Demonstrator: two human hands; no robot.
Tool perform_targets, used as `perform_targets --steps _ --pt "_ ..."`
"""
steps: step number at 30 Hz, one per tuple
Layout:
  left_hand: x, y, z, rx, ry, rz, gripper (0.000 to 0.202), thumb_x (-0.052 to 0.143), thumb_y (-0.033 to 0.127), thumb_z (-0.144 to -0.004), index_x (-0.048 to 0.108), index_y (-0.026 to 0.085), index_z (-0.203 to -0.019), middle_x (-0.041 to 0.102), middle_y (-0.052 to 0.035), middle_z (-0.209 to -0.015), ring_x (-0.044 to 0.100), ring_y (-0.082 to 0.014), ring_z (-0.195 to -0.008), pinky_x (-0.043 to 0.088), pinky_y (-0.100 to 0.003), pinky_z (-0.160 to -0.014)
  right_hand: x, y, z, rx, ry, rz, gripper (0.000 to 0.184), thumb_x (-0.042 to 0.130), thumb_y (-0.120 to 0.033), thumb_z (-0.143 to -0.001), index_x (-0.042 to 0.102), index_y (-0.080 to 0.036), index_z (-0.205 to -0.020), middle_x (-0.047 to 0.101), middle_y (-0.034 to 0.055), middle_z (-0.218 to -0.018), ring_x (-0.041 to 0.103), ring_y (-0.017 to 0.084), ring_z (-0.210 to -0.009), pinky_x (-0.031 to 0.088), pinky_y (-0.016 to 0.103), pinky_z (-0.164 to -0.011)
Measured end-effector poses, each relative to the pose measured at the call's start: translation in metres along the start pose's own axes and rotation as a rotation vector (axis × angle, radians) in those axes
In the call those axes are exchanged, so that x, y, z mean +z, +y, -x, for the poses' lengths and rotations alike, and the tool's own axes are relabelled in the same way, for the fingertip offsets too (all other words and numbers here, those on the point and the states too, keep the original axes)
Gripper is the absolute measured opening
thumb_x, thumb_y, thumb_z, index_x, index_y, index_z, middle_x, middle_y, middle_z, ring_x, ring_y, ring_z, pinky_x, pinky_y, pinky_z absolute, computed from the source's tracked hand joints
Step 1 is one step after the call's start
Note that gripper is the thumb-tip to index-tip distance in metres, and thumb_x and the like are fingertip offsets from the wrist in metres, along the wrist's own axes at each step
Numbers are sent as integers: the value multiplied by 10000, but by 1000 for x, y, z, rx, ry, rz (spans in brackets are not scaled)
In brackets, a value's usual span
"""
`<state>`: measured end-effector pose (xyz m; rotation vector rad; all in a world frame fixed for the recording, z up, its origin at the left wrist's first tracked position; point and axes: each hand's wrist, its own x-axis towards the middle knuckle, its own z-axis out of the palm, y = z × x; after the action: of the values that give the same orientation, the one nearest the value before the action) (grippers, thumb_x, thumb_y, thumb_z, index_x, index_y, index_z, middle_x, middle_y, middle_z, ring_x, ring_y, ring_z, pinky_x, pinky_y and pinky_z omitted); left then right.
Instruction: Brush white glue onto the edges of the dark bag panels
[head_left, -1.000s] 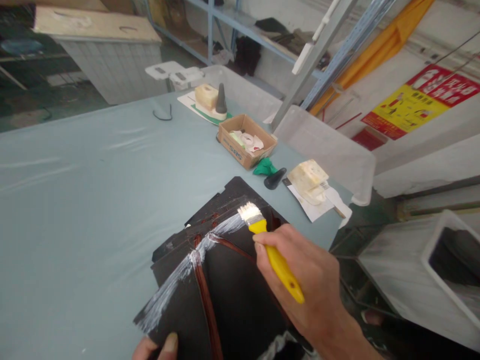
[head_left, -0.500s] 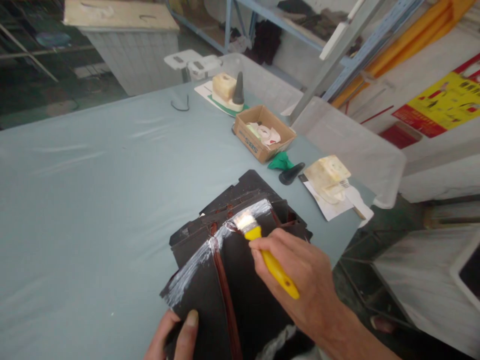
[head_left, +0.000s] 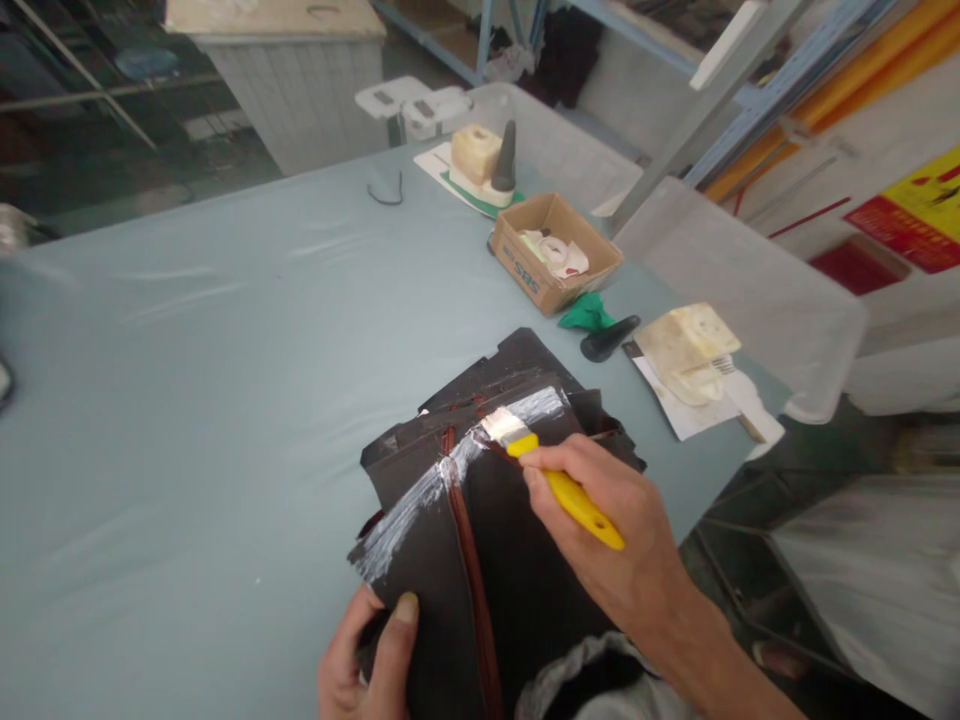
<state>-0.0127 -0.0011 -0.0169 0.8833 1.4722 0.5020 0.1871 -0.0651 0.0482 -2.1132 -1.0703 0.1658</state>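
My right hand (head_left: pixel 607 530) is closed round the yellow handle of a paintbrush (head_left: pixel 574 495). Its pale bristles touch the top edge of a black leather-like panel (head_left: pixel 420 610), where a band of wet-looking white glue (head_left: pixel 405 515) runs along both sides of a reddish-brown zipper (head_left: pixel 469 570). At the panel's lower left edge, my left hand (head_left: pixel 371 650) pinches it, thumb on top and fingers underneath. More dark panels (head_left: pixel 517 355) lie stacked beneath and beyond it, fanned out slightly.
Past the panels stand a cardboard box (head_left: pixel 536 280) of tape and scraps, a green cloth (head_left: pixel 589 312) and a black cone (head_left: pixel 609 338). Cream blocks (head_left: pixel 686 345) sit on the right and at the back. A translucent plastic bin (head_left: pixel 750 290) borders the blue-grey table (head_left: pixel 187 400).
The whole view has shifted, so table and hands appear farther right. The brush has moved slightly along the glued edge toward the zipper. Both hands keep their hold.
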Motion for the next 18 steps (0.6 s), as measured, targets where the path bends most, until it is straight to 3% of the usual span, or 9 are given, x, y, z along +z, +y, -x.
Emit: perform_targets --steps 3,7,11,15,18 --pt "0 1 0 17 -19 -5 485 860 587 -652 795 183 -912 803 -44 -853 749 -282 -823 598 -293 -652 1 0 -1 -2 -72 -85 118 624 -161 -969 688 -220 -890 650 -27 -777 626 114 -686 493 248 -651" --pt "-2 -2 -2 52 -21 10 443 854 576 -668 776 178 -846 792 -48 -836 734 -274 -828 577 -273 -640 4 -1 0 17 -19 -90 107 614 -189 -978 696 -220 -916 673 -9 -816 642 131 -723 515 272 -692" --pt "-2 -4 -2 57 -28 27 414 838 552 -698 768 173 -848 776 -44 -813 712 -251 -796 555 -265 -637 10 -2 2 0 -156 -200 125 628 -183 -956 700 -228 -864 676 -32 -769 648 120 -683 528 255 -677" --pt "-3 -4 0 41 -58 51 368 820 516 -731 750 170 -833 763 -39 -802 680 -219 -777 498 -233 -604 15 -4 4 -6 -7 -144 98 642 -175 -951 704 -219 -889 700 -25 -815 665 120 -745 528 260 -743" --pt "-5 -4 -1 67 -81 42 337 802 499 -759 745 172 -815 750 -33 -787 649 -198 -752 485 -230 -613 17 -12 10 -37 -157 -199 115 634 -175 -964 695 -223 -879 692 -32 -798 659 113 -723 524 255 -721"
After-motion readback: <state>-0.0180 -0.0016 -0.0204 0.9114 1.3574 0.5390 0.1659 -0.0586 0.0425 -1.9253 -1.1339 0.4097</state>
